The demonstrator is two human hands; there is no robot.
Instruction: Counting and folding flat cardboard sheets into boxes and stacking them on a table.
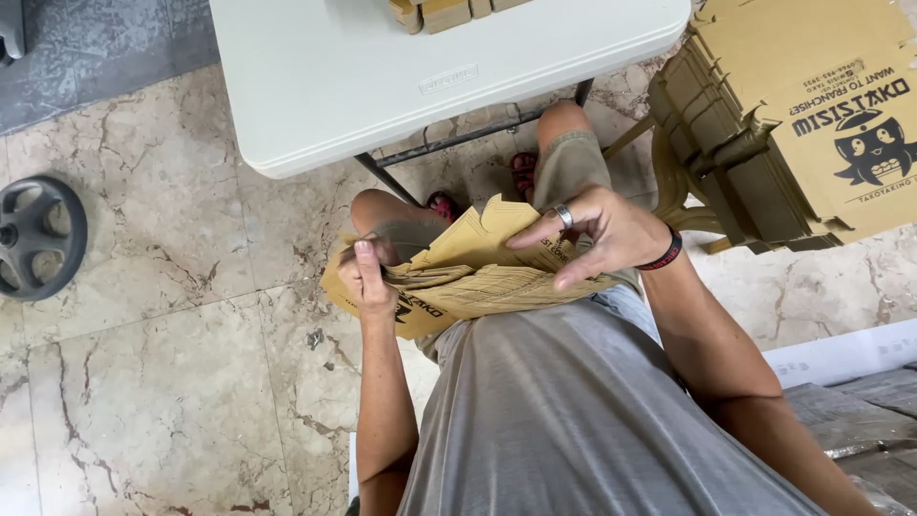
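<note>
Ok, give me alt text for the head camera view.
A seated person's left hand and right hand hold a stack of flat cardboard boxes on their lap, beside a white folding table and another cardboard pile.

Ahead: the white plastic folding table (382, 86) overhangs the knees, closing the way forward.
Right: a tall stack of flat brown cardboard boxes (764, 124) blocks reach.
Left: open marble floor (172, 363); round black wheel (38, 237) well apart.
</note>
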